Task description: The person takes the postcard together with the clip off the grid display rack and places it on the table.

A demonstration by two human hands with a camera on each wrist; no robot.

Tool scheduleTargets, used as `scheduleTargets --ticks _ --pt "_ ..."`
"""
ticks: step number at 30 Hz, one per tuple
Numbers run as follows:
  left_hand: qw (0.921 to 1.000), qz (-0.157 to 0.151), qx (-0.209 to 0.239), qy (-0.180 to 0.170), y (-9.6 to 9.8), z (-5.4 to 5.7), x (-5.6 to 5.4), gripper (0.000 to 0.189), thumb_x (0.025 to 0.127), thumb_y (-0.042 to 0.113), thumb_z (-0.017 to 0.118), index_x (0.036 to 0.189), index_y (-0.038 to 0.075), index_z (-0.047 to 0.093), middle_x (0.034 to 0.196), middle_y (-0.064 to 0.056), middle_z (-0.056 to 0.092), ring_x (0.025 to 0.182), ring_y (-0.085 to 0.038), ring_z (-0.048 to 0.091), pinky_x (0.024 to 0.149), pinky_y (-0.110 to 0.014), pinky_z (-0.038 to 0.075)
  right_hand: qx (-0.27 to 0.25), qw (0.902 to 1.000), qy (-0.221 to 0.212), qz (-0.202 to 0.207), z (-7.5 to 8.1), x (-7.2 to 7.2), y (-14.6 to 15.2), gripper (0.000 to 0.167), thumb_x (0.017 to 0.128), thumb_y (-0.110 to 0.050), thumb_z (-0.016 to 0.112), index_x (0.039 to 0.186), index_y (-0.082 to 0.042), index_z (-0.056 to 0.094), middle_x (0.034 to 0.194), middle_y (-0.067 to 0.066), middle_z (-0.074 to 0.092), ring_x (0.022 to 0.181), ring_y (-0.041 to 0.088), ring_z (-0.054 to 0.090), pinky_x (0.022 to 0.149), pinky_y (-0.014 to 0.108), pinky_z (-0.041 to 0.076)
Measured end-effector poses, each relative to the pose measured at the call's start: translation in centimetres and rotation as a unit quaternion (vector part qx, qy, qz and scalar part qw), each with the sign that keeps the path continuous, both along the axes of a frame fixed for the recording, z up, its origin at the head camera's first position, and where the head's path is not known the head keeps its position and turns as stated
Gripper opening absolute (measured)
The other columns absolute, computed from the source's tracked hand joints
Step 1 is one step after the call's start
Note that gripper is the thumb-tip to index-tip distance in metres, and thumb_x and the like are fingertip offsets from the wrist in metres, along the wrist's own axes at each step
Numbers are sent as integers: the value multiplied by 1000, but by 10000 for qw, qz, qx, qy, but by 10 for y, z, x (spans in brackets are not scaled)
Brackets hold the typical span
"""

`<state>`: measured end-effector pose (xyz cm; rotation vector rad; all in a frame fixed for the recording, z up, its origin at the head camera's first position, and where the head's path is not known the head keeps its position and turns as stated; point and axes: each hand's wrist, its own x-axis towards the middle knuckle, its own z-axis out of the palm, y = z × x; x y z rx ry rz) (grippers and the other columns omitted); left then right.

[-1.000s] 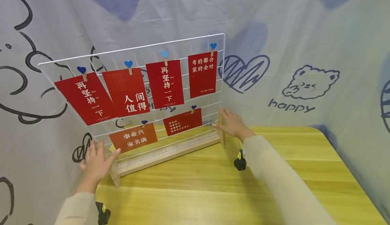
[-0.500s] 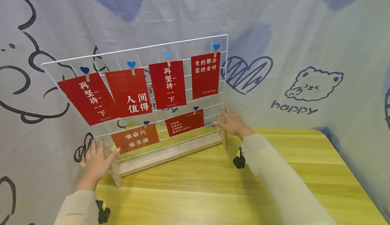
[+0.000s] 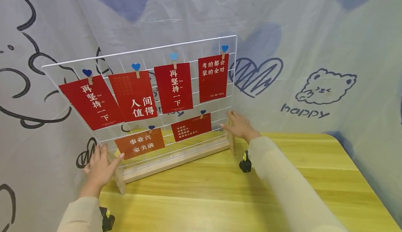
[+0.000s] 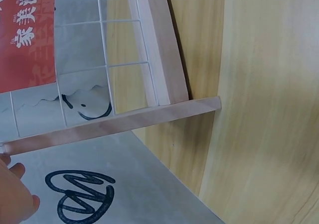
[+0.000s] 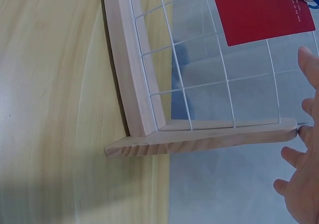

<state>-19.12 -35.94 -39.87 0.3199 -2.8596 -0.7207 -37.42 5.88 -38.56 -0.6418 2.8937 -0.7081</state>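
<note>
A white wire grid [image 3: 138,51] stands upright in a pale wooden base [image 3: 176,163] and carries several red cards [image 3: 173,89] with white lettering. Small wooden clips with blue hearts [image 3: 136,67] pin the cards to the wires. My left hand [image 3: 99,169] is at the grid's left end, fingers extended and spread. Its fingertips lie at the top of the left wooden foot [image 4: 114,124] in the left wrist view. At the opposite end my right hand [image 3: 240,126] has its fingers spread, with fingertips at the end of the right wooden foot [image 5: 219,139].
The stand rests on a yellowish wood-grain table [image 3: 194,204], whose right corner is rounded. Behind it hangs a pale curtain [image 3: 201,12] printed with hearts, bears and lettering. A black wrist device [image 3: 245,164] sits below the right sleeve.
The stand and cards shift slightly right in the head view, along with the background. Both hands keep their places at the two ends of the stand.
</note>
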Motion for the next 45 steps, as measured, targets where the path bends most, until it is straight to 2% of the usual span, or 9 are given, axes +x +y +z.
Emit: scheduleTargets --ticks 10,18,29,32,36,45 --pt "10000 -10 76 13 0 0 -4 83 85 54 35 135 -3 0 135 -32 -4 117 -54 1 79 -71 0 -410 9989 -178 -110 -6 -6 -5 68 87 -45 40 137 -6 16 141 19 5 126 37 8 97 54 10" --pt "9997 30 236 100 1 -1 -3 83 86 52 35 135 -2 -4 136 -30 -8 120 -50 -3 80 -70 0 -1086 9932 -393 -173 -7 -7 -5 70 88 -41 41 137 -1 11 141 16 8 128 30 6 102 42 8" --pt "9985 107 508 145 2 -4 -5 82 87 50 35 135 -1 -8 137 -27 -12 118 -53 1 82 -70 -3 -1097 9937 -161 -131 -10 -8 -5 69 89 -40 41 136 2 12 141 18 10 128 32 8 102 41 8" --pt "9985 194 490 157 3 -6 -6 83 87 51 35 134 -2 -8 137 -28 -11 116 -56 5 84 -68 -2 -1114 9936 -134 -123 -10 -6 -5 69 89 -39 41 136 2 12 140 19 10 127 32 8 102 41 8" --pt "9983 298 466 187 3 -9 -7 83 87 50 36 134 -3 -7 136 -29 -9 119 -52 5 86 -66 0 -1165 9930 -121 -115 -9 -5 -6 70 89 -40 41 136 2 12 140 19 11 127 32 9 102 41 9" --pt "9984 392 306 280 3 -9 -9 85 85 50 40 134 -3 -4 137 -28 -5 118 -53 8 89 -63 3 -1261 9918 -60 -188 -12 -3 -6 69 89 -38 42 136 1 10 141 17 9 127 32 8 102 42 8"
